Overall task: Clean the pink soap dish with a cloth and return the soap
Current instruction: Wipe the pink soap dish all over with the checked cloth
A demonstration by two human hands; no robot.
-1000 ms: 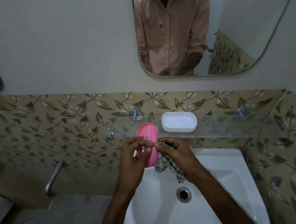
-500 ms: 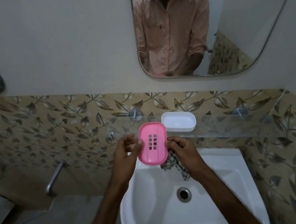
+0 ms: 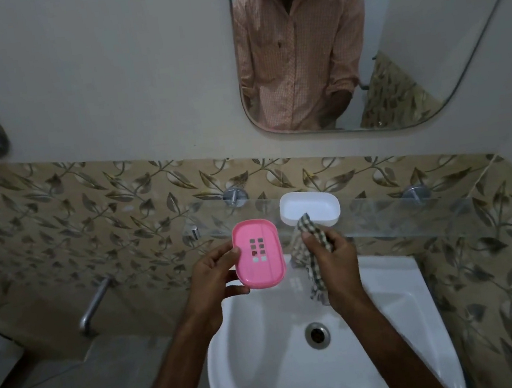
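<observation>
A: Pink plastic soap dish [image 3: 258, 254], oval with a grid of drain holes: what changed in the last second?

B: One second ago the dish stood edge-on between both hands, with the cloth against it. It is now turned flat-face toward the camera, and the right hand [image 3: 331, 258] has drawn off to the side. The checked woven cloth [image 3: 308, 252] is no longer touching the dish.

A: Meaning for the task?

B: Judgement: one wiping pass is complete and the surface is being inspected. The soap itself is not visible in this view, so its return is still outstanding.

A: Location of the dish?

B: Held in the air above the rear rim of the white ceramic basin [image 3: 393, 306], just in front of the clear glass shelf [image 3: 381, 213]. A white plastic tray [image 3: 310, 208] sits on that shelf, near its middle.

A: Hand pose?

B: Left hand [image 3: 213, 277]: grip clamped on the dish's left long edge, fingers behind, thumb [image 3: 228, 254] on the front. Right hand: grip closed around the bunched cloth, knuckles up, one cloth end standing above the fist and the rest hanging toward the basin.
</observation>
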